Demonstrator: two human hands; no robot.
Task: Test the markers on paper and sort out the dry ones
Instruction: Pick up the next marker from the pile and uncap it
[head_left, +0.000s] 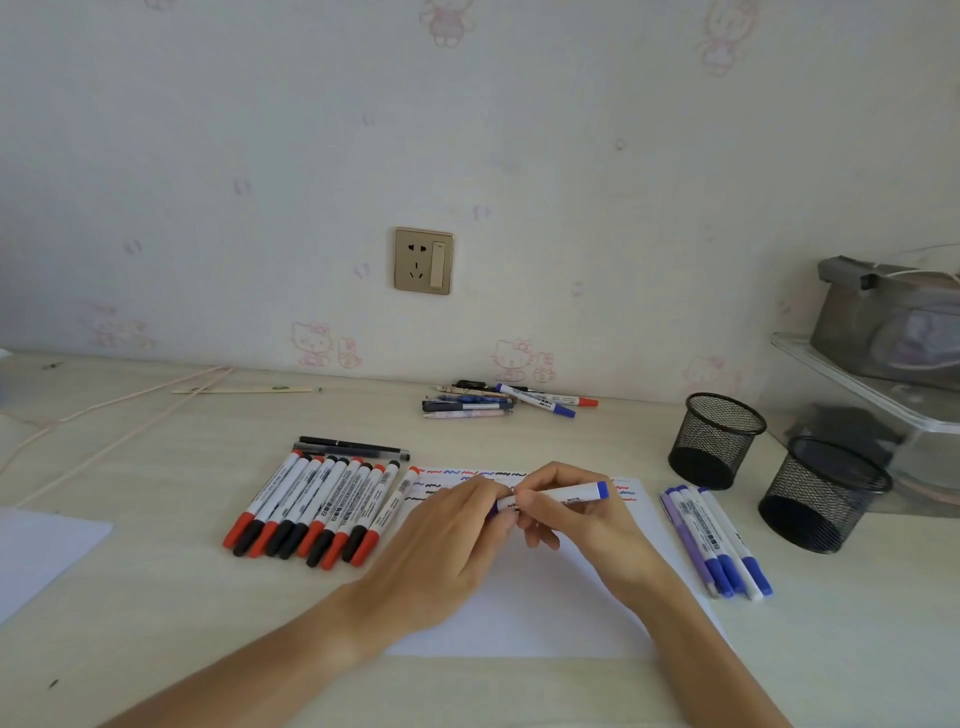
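With our right hand (566, 512) gripping the white blue-capped marker (558, 494), our left hand (457, 530) pinches its cap end, and we should pull straight apart.

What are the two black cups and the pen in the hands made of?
The two black cups look like metal wire mesh, matte black: you can see through the tiny holes. The pen looks like smooth white plastic with a blue end, slightly shiny. Both hands hold it.
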